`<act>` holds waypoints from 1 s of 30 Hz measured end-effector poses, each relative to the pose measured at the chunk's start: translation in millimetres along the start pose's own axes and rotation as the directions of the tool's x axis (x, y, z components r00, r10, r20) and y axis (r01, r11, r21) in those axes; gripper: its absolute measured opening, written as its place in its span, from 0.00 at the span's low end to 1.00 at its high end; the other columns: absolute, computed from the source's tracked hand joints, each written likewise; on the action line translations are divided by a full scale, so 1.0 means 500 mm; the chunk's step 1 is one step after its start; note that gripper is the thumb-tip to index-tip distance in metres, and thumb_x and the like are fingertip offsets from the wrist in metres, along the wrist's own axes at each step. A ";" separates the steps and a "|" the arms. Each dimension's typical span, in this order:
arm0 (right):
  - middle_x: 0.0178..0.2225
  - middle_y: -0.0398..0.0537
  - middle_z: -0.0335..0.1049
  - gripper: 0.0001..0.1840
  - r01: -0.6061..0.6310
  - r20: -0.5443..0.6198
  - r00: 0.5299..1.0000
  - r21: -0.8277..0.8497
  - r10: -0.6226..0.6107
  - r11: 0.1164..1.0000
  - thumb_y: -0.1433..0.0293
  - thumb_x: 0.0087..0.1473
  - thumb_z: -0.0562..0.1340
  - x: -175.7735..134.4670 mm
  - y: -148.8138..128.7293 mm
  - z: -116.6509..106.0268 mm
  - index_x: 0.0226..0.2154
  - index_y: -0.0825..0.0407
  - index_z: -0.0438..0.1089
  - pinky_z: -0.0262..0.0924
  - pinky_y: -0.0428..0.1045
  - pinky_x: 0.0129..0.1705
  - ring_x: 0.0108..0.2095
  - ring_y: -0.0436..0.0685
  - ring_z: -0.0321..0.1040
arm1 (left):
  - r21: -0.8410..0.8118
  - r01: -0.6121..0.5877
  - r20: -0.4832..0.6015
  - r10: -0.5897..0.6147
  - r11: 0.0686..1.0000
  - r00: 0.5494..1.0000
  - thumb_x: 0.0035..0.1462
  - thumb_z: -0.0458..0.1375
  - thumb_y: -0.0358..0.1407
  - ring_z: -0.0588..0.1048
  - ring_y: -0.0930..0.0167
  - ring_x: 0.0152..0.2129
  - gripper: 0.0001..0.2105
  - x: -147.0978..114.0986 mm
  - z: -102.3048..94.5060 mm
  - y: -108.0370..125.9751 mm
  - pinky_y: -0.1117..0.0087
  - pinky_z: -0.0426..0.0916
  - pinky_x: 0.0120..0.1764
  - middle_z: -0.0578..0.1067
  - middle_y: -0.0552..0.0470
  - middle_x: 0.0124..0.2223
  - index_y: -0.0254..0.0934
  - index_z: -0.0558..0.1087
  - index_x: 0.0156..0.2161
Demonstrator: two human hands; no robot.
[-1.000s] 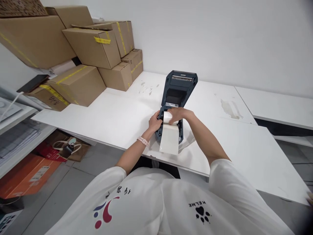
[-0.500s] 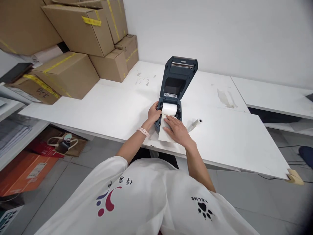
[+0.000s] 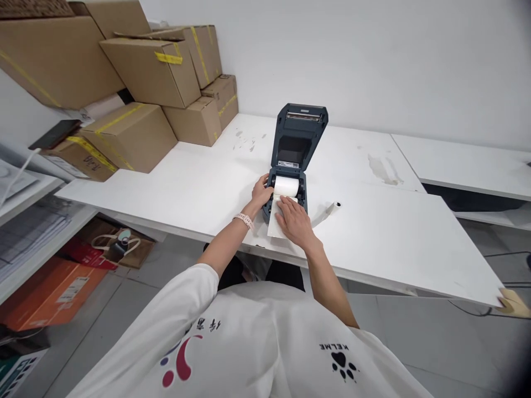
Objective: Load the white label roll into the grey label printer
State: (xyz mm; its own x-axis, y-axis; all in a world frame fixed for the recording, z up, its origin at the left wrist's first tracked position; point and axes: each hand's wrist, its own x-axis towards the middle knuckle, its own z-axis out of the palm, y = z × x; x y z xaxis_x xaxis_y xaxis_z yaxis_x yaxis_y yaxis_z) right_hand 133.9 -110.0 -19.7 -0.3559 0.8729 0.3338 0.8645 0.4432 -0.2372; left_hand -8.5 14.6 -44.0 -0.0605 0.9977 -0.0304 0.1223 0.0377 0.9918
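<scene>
A dark grey label printer (image 3: 294,149) stands on the white table with its lid tipped up and back. Inside its lower half lies a roll of white labels (image 3: 286,186). A strip of labels (image 3: 275,225) runs from the roll over the printer's front toward me. My left hand (image 3: 261,192) grips the printer's left side, its thumb at the inner edge near the roll. Flat on the strip rests my right hand (image 3: 295,221), fingers stretched out, covering much of the strip and the printer's front.
Right of the printer lies a small roll with a loose paper tail (image 3: 332,209). Cardboard boxes (image 3: 153,69) are stacked at the left, with a phone (image 3: 56,134) on one. The table's front edge (image 3: 357,272) runs close to my body.
The view has shifted slightly. My right hand has slid a little left along the label strip and still lies flat on it. My left hand stays at the printer's side.
</scene>
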 end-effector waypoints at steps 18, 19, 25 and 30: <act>0.66 0.53 0.63 0.25 -0.049 -0.043 0.998 0.021 0.050 0.999 0.60 0.70 0.48 -0.013 -0.006 0.000 0.63 0.51 0.65 0.52 0.63 0.67 0.66 0.65 0.59 | -0.012 -0.031 0.036 0.031 0.999 0.999 0.45 0.55 0.24 0.75 0.64 0.54 0.36 0.004 -0.001 -0.008 0.63 0.71 0.56 0.74 0.45 0.61 0.38 0.66 0.63; 0.67 0.53 0.63 0.26 -0.054 -0.040 0.998 0.025 0.055 0.998 0.60 0.70 0.48 -0.013 -0.005 0.001 0.63 0.51 0.65 0.51 0.63 0.67 0.66 0.65 0.59 | -0.006 -0.029 0.036 0.029 1.000 0.999 0.46 0.55 0.24 0.75 0.64 0.55 0.35 0.006 -0.002 -0.009 0.64 0.70 0.56 0.74 0.45 0.61 0.38 0.66 0.63; 0.66 0.51 0.63 0.24 -0.088 -0.045 0.995 0.055 0.091 0.995 0.59 0.70 0.50 -0.011 -0.007 0.001 0.62 0.49 0.65 0.50 0.63 0.68 0.66 0.63 0.59 | 0.017 0.018 0.065 -0.019 1.000 0.998 0.55 0.56 0.30 0.71 0.63 0.60 0.32 -0.012 -0.010 0.004 0.64 0.69 0.58 0.69 0.45 0.65 0.39 0.62 0.66; 0.65 0.52 0.65 0.22 -0.134 -0.063 0.988 0.135 0.143 0.982 0.57 0.68 0.54 -0.006 -0.007 -0.002 0.58 0.47 0.67 0.51 0.63 0.66 0.65 0.63 0.62 | -0.026 0.047 0.146 -0.043 0.999 0.988 0.61 0.58 0.48 0.57 0.61 0.70 0.37 -0.121 -0.028 0.005 0.63 0.60 0.66 0.55 0.48 0.74 0.44 0.51 0.71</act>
State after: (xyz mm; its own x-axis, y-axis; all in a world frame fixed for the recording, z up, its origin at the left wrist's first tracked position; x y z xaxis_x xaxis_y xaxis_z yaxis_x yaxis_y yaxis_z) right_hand 132.1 -114.5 -18.9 -0.2050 0.9127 0.3535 0.8485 0.3458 -0.4006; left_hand -18.3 -46.6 -37.7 0.0797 0.9927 -0.0905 0.0933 0.0829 0.9922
